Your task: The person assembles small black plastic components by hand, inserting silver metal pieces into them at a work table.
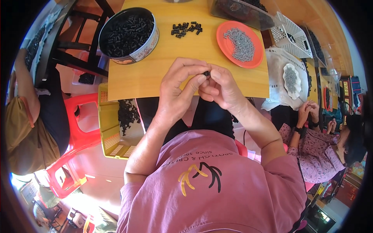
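Note:
Near the table's front edge my two hands meet around a small black plastic piece (206,73). My left hand (179,87) pinches it between thumb and forefinger. My right hand (222,86) closes on its other side, thumb and fingers bent in, covering most of the piece. Beyond them lies a loose group of small black pieces (182,29) on the yellow table (155,79). A round tin (155,39) full of similar black pieces stands at the far left. To the far right, an orange-red plate (222,44) bears a heap of small silvery metal parts (243,46).
A clear bin (233,15) of dark parts and a white perforated basket (299,43) stand far right. Below the table's left edge is a yellow crate (108,136) with black parts, beside a red chair (79,105). Other people sit at left and right, one with hands (308,112) together.

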The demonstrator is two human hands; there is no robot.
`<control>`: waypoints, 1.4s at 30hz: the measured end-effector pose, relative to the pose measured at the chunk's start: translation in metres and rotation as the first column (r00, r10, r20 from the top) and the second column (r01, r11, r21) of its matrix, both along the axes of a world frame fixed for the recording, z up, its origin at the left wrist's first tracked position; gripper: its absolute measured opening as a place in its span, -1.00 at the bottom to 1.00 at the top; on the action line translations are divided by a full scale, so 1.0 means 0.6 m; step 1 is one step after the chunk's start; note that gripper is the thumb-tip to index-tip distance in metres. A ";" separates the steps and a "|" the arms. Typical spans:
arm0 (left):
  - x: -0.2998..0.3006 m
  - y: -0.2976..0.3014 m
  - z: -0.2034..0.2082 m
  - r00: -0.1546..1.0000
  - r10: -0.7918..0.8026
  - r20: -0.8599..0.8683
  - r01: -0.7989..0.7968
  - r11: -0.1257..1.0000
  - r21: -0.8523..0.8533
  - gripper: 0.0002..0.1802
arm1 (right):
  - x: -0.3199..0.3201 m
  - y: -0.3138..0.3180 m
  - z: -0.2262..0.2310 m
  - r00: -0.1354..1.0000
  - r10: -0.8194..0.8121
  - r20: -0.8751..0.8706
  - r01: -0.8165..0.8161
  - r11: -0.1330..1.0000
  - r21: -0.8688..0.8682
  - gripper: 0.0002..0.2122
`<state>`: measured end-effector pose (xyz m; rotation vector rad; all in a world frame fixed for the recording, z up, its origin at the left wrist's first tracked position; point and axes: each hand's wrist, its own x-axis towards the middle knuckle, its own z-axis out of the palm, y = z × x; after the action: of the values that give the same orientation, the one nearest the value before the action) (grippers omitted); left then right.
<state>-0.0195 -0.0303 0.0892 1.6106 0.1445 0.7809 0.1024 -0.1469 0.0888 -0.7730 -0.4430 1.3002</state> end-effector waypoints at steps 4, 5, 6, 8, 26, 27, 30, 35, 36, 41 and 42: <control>-0.010 -0.007 -0.001 1.000 0.023 0.003 -0.023 0.999 -0.036 -0.81 | -0.023 0.011 0.000 0.997 -0.052 -0.058 0.053 0.998 0.023 -0.77; -0.014 -0.008 -0.001 0.999 0.027 -0.024 -0.029 0.996 -0.084 -0.81 | -0.027 0.014 0.002 0.995 -0.032 -0.096 0.033 0.999 0.017 -0.77; -0.018 -0.006 -0.001 0.999 0.033 -0.024 -0.035 0.996 -0.078 -0.81 | -0.032 0.018 0.003 0.991 -0.011 -0.134 0.012 1.000 0.011 -0.77; -0.027 -0.004 -0.002 0.998 0.060 -0.007 -0.060 0.997 -0.048 -0.79 | -0.040 0.025 -0.009 0.982 0.011 -0.187 -0.003 0.999 0.045 -0.76; -0.350 0.060 -0.221 0.492 0.702 -0.516 -0.826 0.563 -0.021 -0.71 | 0.158 0.172 -0.103 -0.219 -0.055 0.974 0.358 0.924 0.133 -0.81; -0.347 0.054 -0.219 0.525 0.692 -0.495 -0.820 0.567 -0.077 -0.71 | 0.158 0.180 -0.107 -0.351 -0.054 0.935 0.343 0.922 0.182 -0.81; -0.310 0.036 -0.197 0.622 0.649 -0.439 -0.732 0.681 -0.031 -0.76 | 0.147 0.196 -0.106 -0.482 -0.017 0.876 0.306 0.934 0.186 -0.81; -0.233 0.017 -0.143 0.786 0.550 -0.282 -0.549 0.831 0.090 -0.77 | 0.131 0.193 -0.110 -0.518 -0.048 0.854 0.247 0.947 0.204 -0.83; -0.217 0.016 -0.134 0.800 0.539 -0.262 -0.529 0.841 0.116 -0.77 | 0.127 0.189 -0.110 -0.517 -0.056 0.854 0.243 0.947 0.209 -0.84; -0.142 0.029 -0.117 0.869 0.436 -0.231 -0.416 0.900 0.132 -0.78 | 0.115 0.164 -0.125 -0.495 -0.106 0.862 0.197 0.953 0.231 -0.85; -0.127 0.033 -0.116 0.887 0.396 -0.236 -0.379 0.918 0.115 -0.79 | 0.111 0.158 -0.127 -0.490 -0.117 0.864 0.184 0.955 0.234 -0.85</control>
<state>-0.0954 -0.0107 0.0197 1.7673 0.6511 0.8839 0.1691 -0.0520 0.0127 -1.9331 -1.7190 -0.2749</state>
